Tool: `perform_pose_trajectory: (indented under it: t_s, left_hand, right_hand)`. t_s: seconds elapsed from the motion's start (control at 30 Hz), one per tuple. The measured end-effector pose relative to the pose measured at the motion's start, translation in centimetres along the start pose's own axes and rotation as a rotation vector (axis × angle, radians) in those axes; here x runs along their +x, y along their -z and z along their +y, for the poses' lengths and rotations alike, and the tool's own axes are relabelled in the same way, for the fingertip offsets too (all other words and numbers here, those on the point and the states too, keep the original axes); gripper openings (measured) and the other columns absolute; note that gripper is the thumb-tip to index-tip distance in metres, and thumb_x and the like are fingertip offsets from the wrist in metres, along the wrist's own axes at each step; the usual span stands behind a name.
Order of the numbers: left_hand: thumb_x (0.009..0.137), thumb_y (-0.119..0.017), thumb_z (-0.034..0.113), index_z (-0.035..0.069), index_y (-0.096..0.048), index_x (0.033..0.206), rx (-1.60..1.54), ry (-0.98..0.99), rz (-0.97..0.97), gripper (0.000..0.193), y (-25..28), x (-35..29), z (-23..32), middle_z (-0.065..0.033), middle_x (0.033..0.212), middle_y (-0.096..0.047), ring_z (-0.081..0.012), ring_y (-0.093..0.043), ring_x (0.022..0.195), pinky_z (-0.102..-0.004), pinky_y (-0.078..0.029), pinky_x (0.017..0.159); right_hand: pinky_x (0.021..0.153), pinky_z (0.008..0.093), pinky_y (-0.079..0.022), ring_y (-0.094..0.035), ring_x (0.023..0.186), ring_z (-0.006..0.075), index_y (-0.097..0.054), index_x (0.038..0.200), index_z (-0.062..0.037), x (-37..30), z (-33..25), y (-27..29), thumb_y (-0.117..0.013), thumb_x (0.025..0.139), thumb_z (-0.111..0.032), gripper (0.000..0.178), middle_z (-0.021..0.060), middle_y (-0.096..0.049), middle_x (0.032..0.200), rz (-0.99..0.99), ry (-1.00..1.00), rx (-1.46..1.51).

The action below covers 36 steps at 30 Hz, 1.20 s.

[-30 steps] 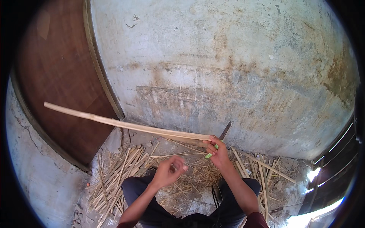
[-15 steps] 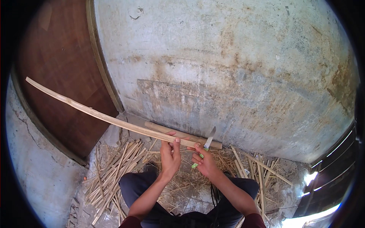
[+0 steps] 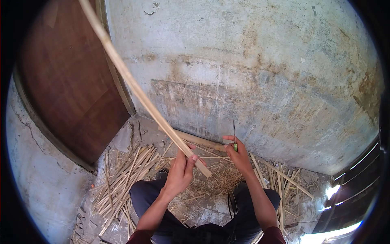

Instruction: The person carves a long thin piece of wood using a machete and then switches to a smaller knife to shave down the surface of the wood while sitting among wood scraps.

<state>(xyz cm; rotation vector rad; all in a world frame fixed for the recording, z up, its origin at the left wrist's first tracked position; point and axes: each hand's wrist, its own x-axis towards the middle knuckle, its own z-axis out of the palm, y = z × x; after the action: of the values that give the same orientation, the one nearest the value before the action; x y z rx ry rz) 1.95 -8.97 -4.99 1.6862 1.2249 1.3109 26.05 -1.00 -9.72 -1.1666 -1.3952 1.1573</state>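
Observation:
A long pale bamboo strip [image 3: 140,95] slants from the upper left down to the middle, its near end just past my left hand [image 3: 180,171]. That hand is closed around the strip near its lower end, thumb on top. My right hand [image 3: 239,156], off the strip and to its right, grips a knife [image 3: 235,142] by its green handle. The knife's blade points up, seen nearly edge-on, and one finger stretches out to the left. Behind both hands a thicker bamboo pole [image 3: 203,141] lies along the foot of the wall.
Many split bamboo strips [image 3: 126,179] are heaped on the floor at the left, with more strips [image 3: 280,183] at the right. Shavings [image 3: 203,187] litter the ground between my knees. A stained wall [image 3: 252,73] rises in front, beside a brown door [image 3: 69,81].
The strip has swung steeper, its far end rising and its near end dropping toward me. My right hand has left the strip and moved right and forward with the knife, the blade turning edge-on.

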Motion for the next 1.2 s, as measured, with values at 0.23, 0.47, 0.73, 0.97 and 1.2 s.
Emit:
perform_pose_trajectory:
  t_s: [0.23,0.47,0.73,0.97,1.2]
  left_hand:
    - [0.114,-0.050,0.013,0.001,-0.049,0.127,-0.005,0.039,-0.343,0.019,0.6,-1.5,-0.1,-0.0153,0.090,-0.077,-0.0243,-0.077,0.090,-0.0396,-0.056,0.081]
    - [0.111,-0.055,0.014,-0.002,-0.048,0.130,0.130,0.018,-0.546,0.025,-0.7,-2.0,-2.6,-0.0173,0.088,-0.078,-0.0379,-0.077,0.084,-0.0477,-0.058,0.076]
    - [0.111,-0.055,0.017,-0.001,-0.048,0.133,0.209,-0.041,-0.602,0.029,-1.4,-2.8,-4.7,-0.0174,0.087,-0.078,-0.0389,-0.076,0.080,-0.0484,-0.058,0.073]
    - [0.114,-0.053,0.026,0.001,-0.051,0.134,-0.161,0.273,-0.540,0.033,-1.6,-5.4,-8.4,-0.0114,0.091,-0.077,-0.0234,-0.078,0.086,-0.0394,-0.059,0.078]
    - [0.116,-0.049,0.025,0.000,-0.056,0.129,-0.213,0.204,-0.367,0.029,-2.0,-13.3,-14.3,-0.0102,0.094,-0.074,-0.0185,-0.075,0.085,-0.0349,-0.058,0.078]
  right_hand:
    - [0.056,0.0238,-0.030,-0.036,0.060,0.0034,-0.063,0.143,-0.0039,-1.2,-1.8,-0.8,-0.058,0.109,-0.033,0.045,-0.0088,-0.040,0.068,-0.254,0.002,0.216]
    - [0.058,0.0255,-0.034,-0.039,0.062,0.0039,-0.067,0.142,-0.0087,-2.1,-2.3,-1.8,-0.066,0.107,-0.036,0.044,-0.0093,-0.045,0.070,-0.267,0.016,0.190]
    - [0.065,0.0260,-0.041,-0.052,0.071,0.0049,-0.080,0.123,-0.0076,-2.2,-1.0,-2.3,-0.071,0.105,-0.034,0.033,-0.0078,-0.061,0.076,-0.276,0.151,0.087]
    - [0.059,0.0271,-0.035,-0.044,0.067,0.0043,-0.082,0.111,-0.0031,-2.8,-0.3,-4.3,-0.076,0.101,-0.026,0.026,-0.0060,-0.058,0.072,-0.130,0.324,-0.118]
    - [0.058,0.0295,-0.040,-0.049,0.064,0.0064,-0.083,0.109,-0.0047,-2.6,1.5,-6.2,-0.079,0.098,-0.027,0.026,-0.0015,-0.055,0.067,-0.084,0.310,-0.173]
